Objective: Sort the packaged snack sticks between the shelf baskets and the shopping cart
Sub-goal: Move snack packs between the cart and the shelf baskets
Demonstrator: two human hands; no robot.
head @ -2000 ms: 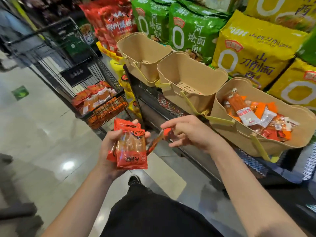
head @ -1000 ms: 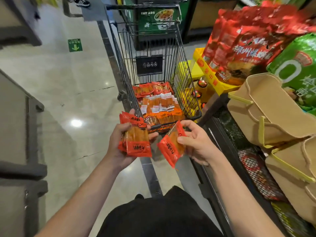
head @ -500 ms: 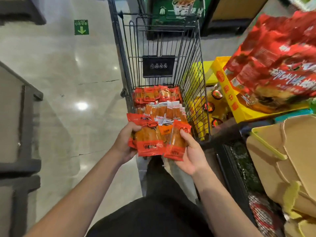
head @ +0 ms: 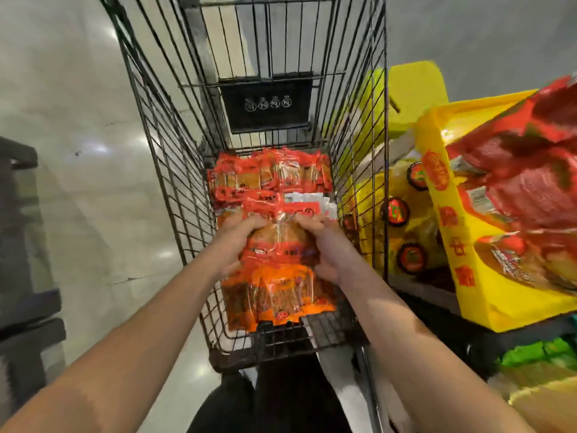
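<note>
Both my hands reach down into the black wire shopping cart [head: 162, 170]. Between them is a bunch of orange-red snack stick packs [head: 279, 245]. My left hand [head: 232, 242] grips the bunch's left side and my right hand [head: 324, 242] grips its right side, fingers curled over the top edge. The bunch is low over the packs lying on the cart floor; whether it touches them I cannot tell. More orange snack packs [head: 268, 176] lie in rows at the cart's far end, and others [head: 278, 301] at the near end. The shelf baskets are out of view.
A yellow display box [head: 462, 245] with big red bags [head: 527, 170] juts out at the right, close to the cart's side. Yellow products [head: 399, 214] sit lower behind the cart wires. A dark rack [head: 18, 276] stands at the left across shiny floor.
I have leaned over the cart. Both hands brought their packs together into one bunch and lowered it from above the cart's rim down inside, over the packs lying there.
</note>
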